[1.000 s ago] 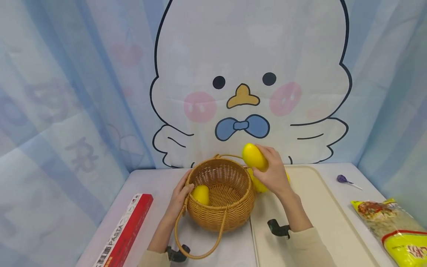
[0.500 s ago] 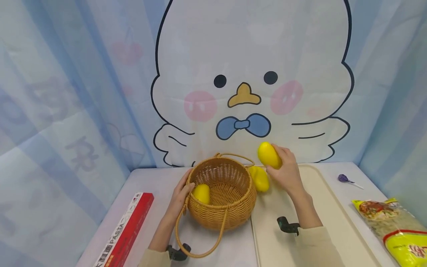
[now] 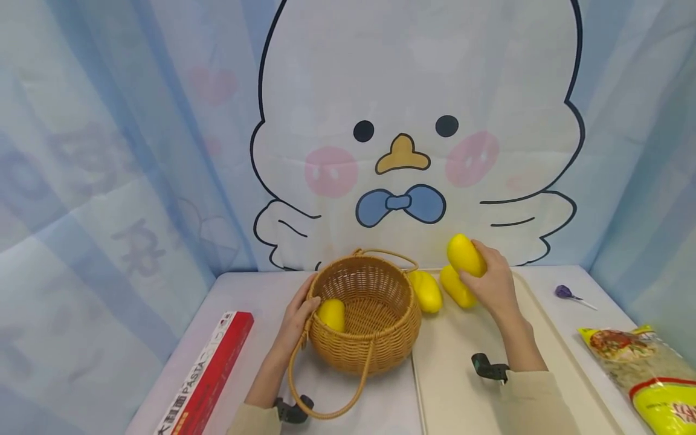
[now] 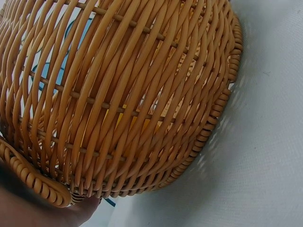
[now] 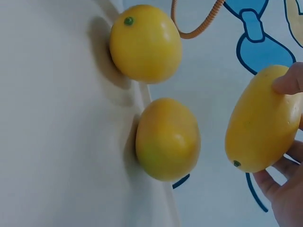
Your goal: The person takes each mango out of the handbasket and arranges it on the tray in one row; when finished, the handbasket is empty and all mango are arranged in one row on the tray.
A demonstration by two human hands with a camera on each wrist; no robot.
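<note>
Head view: right hand (image 3: 496,283) grips smooth, oval yellow fruit (image 3: 465,255) — left hand (image 3: 295,315), wicker basket (image 3: 363,355).

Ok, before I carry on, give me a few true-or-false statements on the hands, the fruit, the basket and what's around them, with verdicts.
1. The right hand holds a yellow fruit. True.
2. The left hand is off the basket. False: the left hand grips the basket at its rim.
3. Three fruits show inside the basket. False: only one fruit shows there.
4. Two other fruits rest on the cream tray. True.
5. The lollipop lies inside the basket. False: the lollipop lies on the table, to the right of the tray.
6. The red pasta box is left of the basket. True.
</note>
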